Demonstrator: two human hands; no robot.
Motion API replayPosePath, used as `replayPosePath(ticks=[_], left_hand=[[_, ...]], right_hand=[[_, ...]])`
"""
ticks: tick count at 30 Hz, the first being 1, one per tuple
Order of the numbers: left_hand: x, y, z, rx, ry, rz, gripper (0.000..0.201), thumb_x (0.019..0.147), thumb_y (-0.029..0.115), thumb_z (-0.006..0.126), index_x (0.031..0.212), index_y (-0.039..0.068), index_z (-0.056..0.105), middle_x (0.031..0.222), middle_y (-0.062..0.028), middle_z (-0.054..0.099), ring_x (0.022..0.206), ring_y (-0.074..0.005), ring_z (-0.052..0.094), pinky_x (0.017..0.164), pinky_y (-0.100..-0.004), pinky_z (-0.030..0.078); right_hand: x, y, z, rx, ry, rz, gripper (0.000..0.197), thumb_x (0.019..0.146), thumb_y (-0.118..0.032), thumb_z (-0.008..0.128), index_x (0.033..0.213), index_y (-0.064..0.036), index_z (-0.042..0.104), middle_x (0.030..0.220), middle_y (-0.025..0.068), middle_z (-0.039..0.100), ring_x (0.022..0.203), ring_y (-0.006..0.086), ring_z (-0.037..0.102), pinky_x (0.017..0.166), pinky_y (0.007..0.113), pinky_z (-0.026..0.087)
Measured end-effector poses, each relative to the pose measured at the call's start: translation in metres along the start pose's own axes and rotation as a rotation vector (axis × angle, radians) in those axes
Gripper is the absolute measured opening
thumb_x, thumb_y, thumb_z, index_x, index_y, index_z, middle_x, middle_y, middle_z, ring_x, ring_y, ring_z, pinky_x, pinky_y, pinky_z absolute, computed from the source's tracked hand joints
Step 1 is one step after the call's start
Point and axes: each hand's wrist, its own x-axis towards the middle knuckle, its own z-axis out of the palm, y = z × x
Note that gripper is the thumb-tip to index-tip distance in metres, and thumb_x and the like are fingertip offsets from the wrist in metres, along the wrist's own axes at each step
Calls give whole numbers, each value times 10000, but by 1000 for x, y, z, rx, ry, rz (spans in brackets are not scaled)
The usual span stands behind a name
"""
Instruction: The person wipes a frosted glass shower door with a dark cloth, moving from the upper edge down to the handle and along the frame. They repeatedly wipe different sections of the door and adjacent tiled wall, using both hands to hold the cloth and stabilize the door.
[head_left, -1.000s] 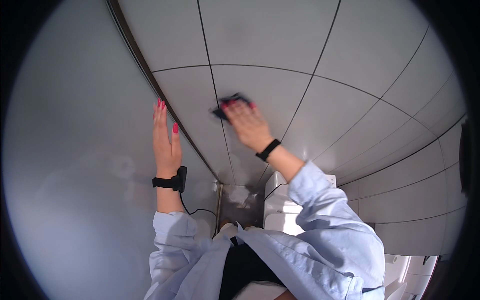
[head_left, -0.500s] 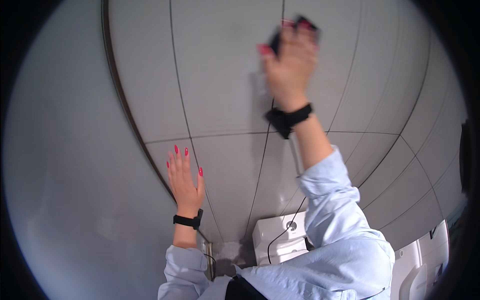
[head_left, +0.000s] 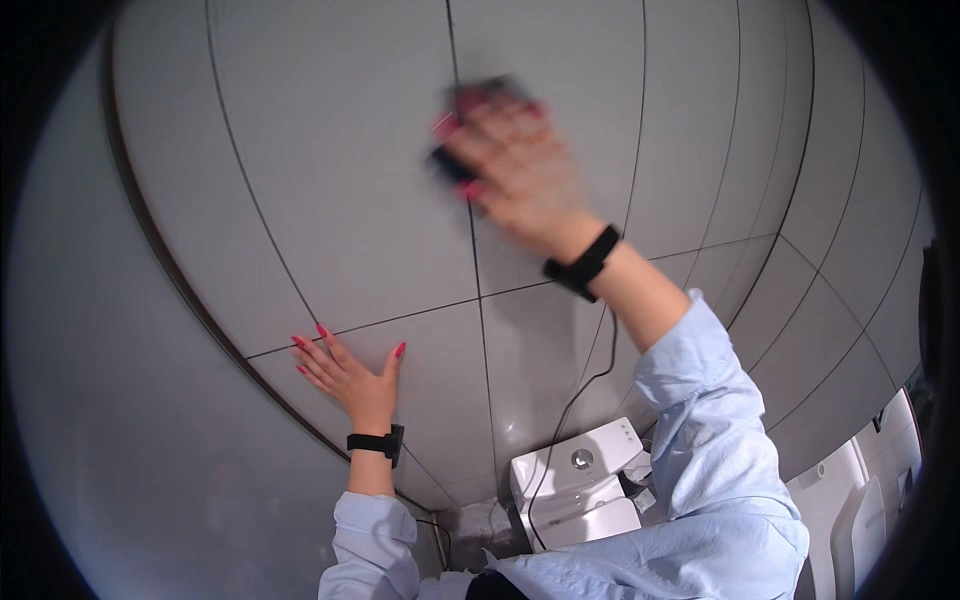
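My right hand (head_left: pixel 530 185) is pressed over a dark, cloth-like pad (head_left: pixel 452 165) against the grey tiled wall (head_left: pixel 540 370). Motion smears both, so the pad's exact kind is unclear; its dark edges show around my fingers, across a vertical tile joint. Lower on the same wall, my left hand (head_left: pixel 358 385) lies with its fingers stretched out and its thumb apart, holding nothing. It is close to a horizontal joint and the wall's left corner. Each wrist wears a black strap (head_left: pixel 585 265).
A smooth grey panel (head_left: pixel 130 430) stands along the left, meeting the tiles at a dark edge. Below is a white toilet (head_left: pixel 575 460) with a round flush button, and a thin black cable (head_left: pixel 575 400) hangs in front of it. A white basin-like fixture (head_left: pixel 860 530) shows at lower right.
The view has turned, shifting the wall in the picture. My right hand with the dark pad has swung left and now slants that way. My left thumb is spread farther from the fingers.
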Motion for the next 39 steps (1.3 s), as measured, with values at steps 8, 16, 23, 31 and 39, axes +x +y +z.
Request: replayPosePath(ticks=[8,16,23,31,39], left_hand=[[-2,1,11,75,78,58,1250,764,739,673,1603,56,47,1654,-243,-69,1524,-444,-60,1203,-609,22],[-8,-2,15,52,58,63,1128,869,750,524,1602,42,40,1651,-251,-67,1520,-454,-61,1198,-601,8],[-10,3,14,-19,30,12,890,1002,644,330,1606,51,57,1657,-242,-60,1519,-462,-58,1193,-601,-10],[-8,10,15,15,81,8,817,1032,611,261,1610,66,71,1663,-229,-38,1524,-452,-46,1196,-595,3],[-10,7,17,21,23,-2,880,1014,650,284,1606,67,-4,1652,-237,-120,1520,-439,-121,1185,-602,-41]], right_hand=[[-147,161,-49,-206,303,596,570,1047,-340,415,1579,-169,302,1634,188,245,1502,433,195,1213,549,119],[-189,51,12,-164,380,1268,683,1066,-459,320,1604,-76,146,1667,180,127,1541,381,66,1233,502,53],[-118,-171,79,85,-70,469,747,908,-479,556,1563,-180,352,1647,110,244,1522,341,177,1225,548,82],[-213,-79,42,-34,-166,233,654,843,-491,635,1453,-286,516,1497,55,474,1402,299,395,1167,579,234],[-336,67,-6,-181,200,806,610,1038,-246,373,1578,-10,215,1647,215,169,1523,409,121,1232,509,101]])
